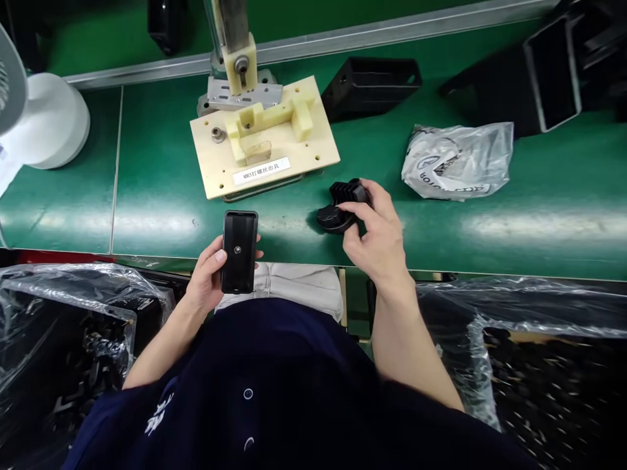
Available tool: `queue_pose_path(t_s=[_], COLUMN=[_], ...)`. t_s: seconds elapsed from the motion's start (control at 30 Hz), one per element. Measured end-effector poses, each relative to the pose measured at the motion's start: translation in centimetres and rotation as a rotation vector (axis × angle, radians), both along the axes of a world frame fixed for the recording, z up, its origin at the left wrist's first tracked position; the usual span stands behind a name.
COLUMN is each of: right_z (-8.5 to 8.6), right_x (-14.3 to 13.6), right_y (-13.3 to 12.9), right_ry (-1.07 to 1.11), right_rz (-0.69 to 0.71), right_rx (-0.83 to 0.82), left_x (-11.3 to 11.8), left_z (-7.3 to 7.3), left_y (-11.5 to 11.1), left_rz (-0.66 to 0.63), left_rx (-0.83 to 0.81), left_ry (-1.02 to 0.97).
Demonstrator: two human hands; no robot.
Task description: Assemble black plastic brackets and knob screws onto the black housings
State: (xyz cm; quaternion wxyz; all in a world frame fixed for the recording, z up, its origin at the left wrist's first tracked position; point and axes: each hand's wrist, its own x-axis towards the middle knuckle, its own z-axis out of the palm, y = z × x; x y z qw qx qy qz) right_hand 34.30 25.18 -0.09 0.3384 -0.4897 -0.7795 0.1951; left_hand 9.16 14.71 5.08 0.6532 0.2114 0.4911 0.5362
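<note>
A dark smartphone (240,267) with a small round logo on its screen is held upright in my left hand (208,277), near the front edge of the bench. The fingers wrap behind it and the thumb lies along its side. My right hand (379,238) grips a black plastic clamp-like part (337,215) with a ribbed block and a rounded knob, at the bench surface. Its underside is hidden. Between and behind the hands stands a cream-coloured fixture (308,147) with a raised holder and a printed label, under a press head (240,62).
A clear plastic bag (455,163) and a hollow black housing (375,85) lie on the green bench (161,189). Another black box (548,78) stands at right, a white fan base (53,121) at left. Plastic-lined bins with black parts flank me, left (29,281) and right (477,372).
</note>
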Motion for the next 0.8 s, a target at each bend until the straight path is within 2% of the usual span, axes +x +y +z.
queue_pose_path(t_s=[0.23, 0.37, 0.47, 0.57, 0.8], right_z=[-0.2, 0.5, 1.1, 1.2, 0.4], right_x=[-0.3, -0.6, -1.0, -1.1, -0.5], right_y=[-0.5, -1.3, -1.7, -2.0, -2.8], right_ry=[0.124, 0.278, 0.340, 0.318, 0.222], right_rz=[-0.022, -0.055, -0.069, -0.103, -0.151], right_rx=[0.018, -0.078, -0.030, 0.030, -0.004], left_x=[0.0, -0.2, -0.1, 0.1, -0.1], left_z=[0.0, -0.1, -0.1, 0.0, -0.1], left_y=[-0.5, -0.8, -0.8, -0.9, -1.0], left_rz=[-0.020, -0.021, -0.019, -0.018, -0.021], left_rx=[-0.011, -0.014, -0.024, -0.026, -0.048], left_ry=[-0.045, -0.027, -0.018, -0.022, -0.036])
